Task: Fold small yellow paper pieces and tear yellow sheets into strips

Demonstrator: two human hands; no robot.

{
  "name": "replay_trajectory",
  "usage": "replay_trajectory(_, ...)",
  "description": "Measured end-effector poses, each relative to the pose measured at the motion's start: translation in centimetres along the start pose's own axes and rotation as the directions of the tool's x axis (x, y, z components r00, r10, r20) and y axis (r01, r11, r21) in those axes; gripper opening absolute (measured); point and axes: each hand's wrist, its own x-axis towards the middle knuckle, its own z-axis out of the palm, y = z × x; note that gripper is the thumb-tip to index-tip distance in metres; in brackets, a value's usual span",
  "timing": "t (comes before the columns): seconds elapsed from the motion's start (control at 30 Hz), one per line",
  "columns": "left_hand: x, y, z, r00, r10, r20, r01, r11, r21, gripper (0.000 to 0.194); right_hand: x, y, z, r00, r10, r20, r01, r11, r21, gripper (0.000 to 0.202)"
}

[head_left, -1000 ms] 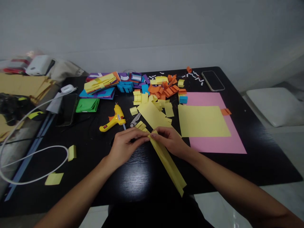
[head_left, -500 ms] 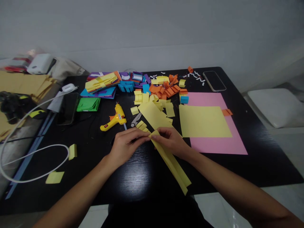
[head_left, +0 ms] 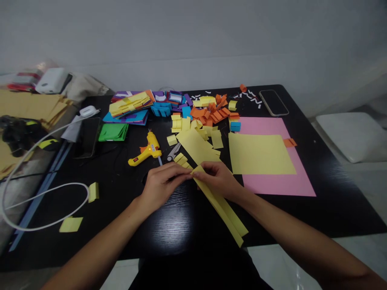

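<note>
A long folded yellow paper strip [head_left: 222, 207] slants down toward the table's front edge. My right hand [head_left: 216, 179] grips its upper end, thumb on top. My left hand [head_left: 165, 181] is closed, its thumb and index fingertips pinching the corner of that same end. Just beyond my hands lie a loose yellow paper sheet [head_left: 196, 147] and small folded yellow pieces [head_left: 181, 160]. Scissors [head_left: 173, 153] are partly covered behind my left hand. A yellow glue gun [head_left: 148, 150] rests on its side to their left.
Yellow paper [head_left: 261, 155] lies on a pink sheet [head_left: 281, 187] at right. Folded orange pieces [head_left: 211, 114] and coloured paper stacks [head_left: 130, 106] fill the back. A phone [head_left: 273, 102] sits back right, another phone [head_left: 87, 137] left. A white cable [head_left: 45, 229] loops at left.
The strip's lower end has swung slightly to the right and up. Both hands keep their hold in nearly the same place.
</note>
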Motion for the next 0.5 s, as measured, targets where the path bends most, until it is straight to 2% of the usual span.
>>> replay_trajectory(0.2, 0.2, 0.0, -0.3, 1.0, -0.022, 0.012, 0.022, 1.0, -0.014, 0.006, 0.0, -0.1, -0.1, 1.0, 0.006, 0.001, -0.006, 1.0, -0.002, 0.033)
replay_trajectory(0.4, 0.8, 0.5, -1.2, 0.99, -0.137, -0.027, 0.139, 0.989, 0.059, 0.016, 0.0, 0.0, 0.1, 0.999, 0.05, -0.017, -0.05, 0.998, 0.022, 0.031)
replay_trajectory(0.5, 0.7, 0.4, -0.8, 0.99, -0.137, 0.028, 0.134, 0.986, 0.098, 0.014, 0.0, 0.1, 0.1, 0.998, 0.053, -0.017, -0.053, 0.999, -0.011, 0.033)
